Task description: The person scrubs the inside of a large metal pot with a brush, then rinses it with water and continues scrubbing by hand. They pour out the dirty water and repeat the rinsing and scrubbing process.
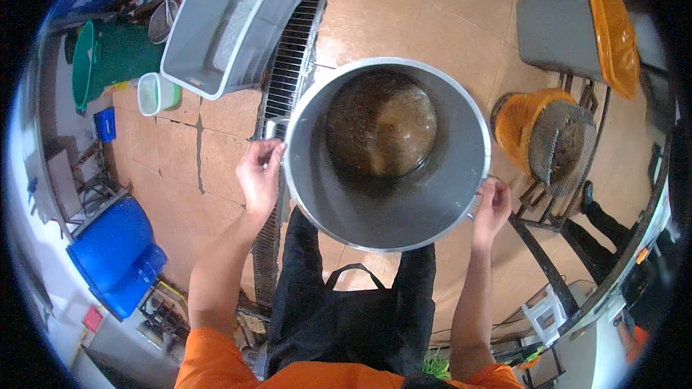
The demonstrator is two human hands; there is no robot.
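Before my legs is a large round metal pot [346, 210], its open mouth facing up at me. Dark brown liquid [381, 124] with lighter froth or reflections shows at its bottom. On the pot's left side my left hand [260, 170] pinches at the rim or side handle, its fingers curled; a bracket-like handle shows just above it. My right hand [493, 202] grips a thin metal handle on the pot's right side, just below the rim. How far the pot's base is from the floor cannot be told.
A slotted floor drain [294, 38] runs past the pot's left. Beyond it are a grey plastic tub [251, 38], a green bin [119, 59] and a small white container [148, 94]. At right stand a mesh strainer [565, 140], an orange-lined grey bin [559, 29] and another person's legs [600, 227].
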